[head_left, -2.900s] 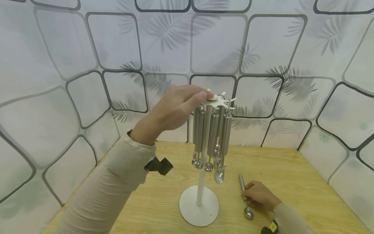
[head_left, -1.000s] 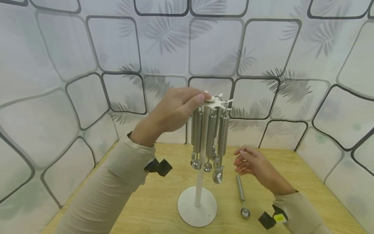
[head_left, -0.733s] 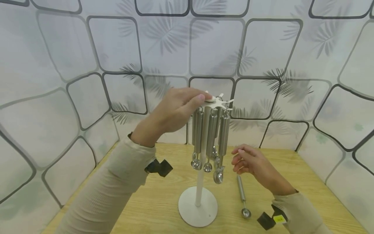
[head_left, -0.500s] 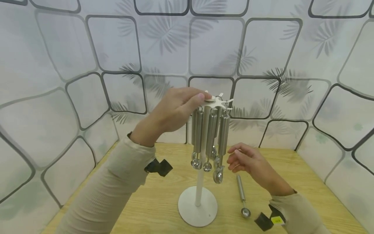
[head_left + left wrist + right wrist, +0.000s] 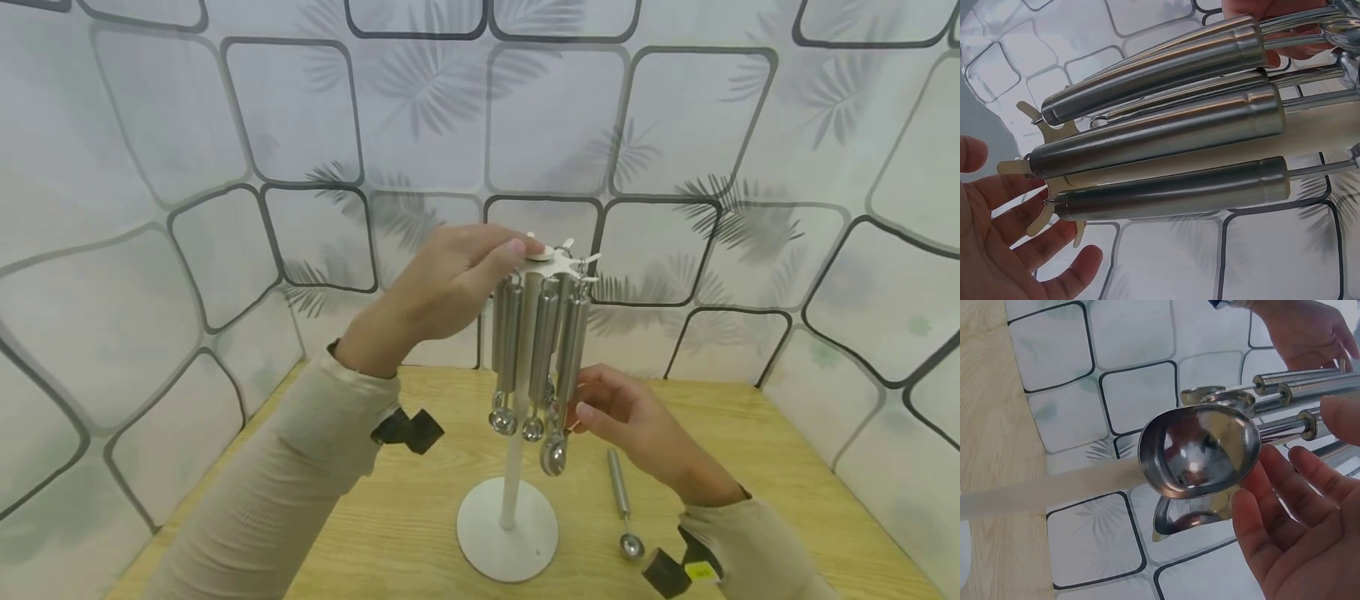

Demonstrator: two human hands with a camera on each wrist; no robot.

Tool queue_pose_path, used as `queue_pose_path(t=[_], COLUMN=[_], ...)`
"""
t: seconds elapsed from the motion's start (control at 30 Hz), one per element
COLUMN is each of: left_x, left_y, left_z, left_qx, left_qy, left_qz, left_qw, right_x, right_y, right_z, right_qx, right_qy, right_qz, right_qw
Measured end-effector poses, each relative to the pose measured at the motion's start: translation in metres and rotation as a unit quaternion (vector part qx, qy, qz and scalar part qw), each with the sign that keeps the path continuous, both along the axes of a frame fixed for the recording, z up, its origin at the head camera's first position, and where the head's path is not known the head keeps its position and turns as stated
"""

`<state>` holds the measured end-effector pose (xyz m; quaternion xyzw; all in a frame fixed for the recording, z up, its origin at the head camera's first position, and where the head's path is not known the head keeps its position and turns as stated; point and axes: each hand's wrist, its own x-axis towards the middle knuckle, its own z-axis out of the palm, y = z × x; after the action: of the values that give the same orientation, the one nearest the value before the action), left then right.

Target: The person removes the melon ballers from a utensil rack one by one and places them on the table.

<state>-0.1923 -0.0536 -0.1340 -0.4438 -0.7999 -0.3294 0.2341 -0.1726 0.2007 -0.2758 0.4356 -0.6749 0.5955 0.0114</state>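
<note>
A white stand (image 5: 483,533) carries several steel-handled scoops and spoons, hung by rings from its star-shaped top (image 5: 561,265). My left hand (image 5: 461,279) rests on that top, its fingers spread loosely around the prongs in the left wrist view. On the stand's right side hangs a scoop with a deep oval bowl (image 5: 1200,450). My right hand (image 5: 633,421) is at its neck, thumb on the near side and fingers reaching behind, not closed round it. The handle leans slightly. Part of the right fingers is hidden behind the scoop.
A round-bowled scoop (image 5: 621,500) with a steel handle lies on the wooden table (image 5: 390,533), right of the stand's base. Patterned curtain (image 5: 555,117) surrounds the table at the back and sides.
My right hand has let go of the scoop on the table, risen, and moved left to the hanging scoop, whose bowl has swung slightly left. The left hand stays on the stand's top.
</note>
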Motion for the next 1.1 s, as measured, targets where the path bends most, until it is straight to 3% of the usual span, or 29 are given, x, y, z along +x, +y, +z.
queue_pose_path(t=[0.37,0.67,1.1], left_x=[0.002,0.003,0.005], left_y=[0.0,-0.001,-0.002], left_z=[0.0,-0.002,-0.002], left_qx=[0.005,0.001,0.008], left_qy=[0.002,0.006,0.003], left_qz=[-0.007,-0.002,-0.011], left_qw=[1.0,1.0,0.9999], right_x=[0.005,0.013,0.016], right_y=[-0.012,-0.015,-0.013], right_z=[0.002,0.001,0.004], right_qx=[0.016,0.044,0.026], right_qy=[0.031,0.052,0.058], right_qz=[-0.039,-0.099,-0.104], right_qw=[0.999,0.993,0.993])
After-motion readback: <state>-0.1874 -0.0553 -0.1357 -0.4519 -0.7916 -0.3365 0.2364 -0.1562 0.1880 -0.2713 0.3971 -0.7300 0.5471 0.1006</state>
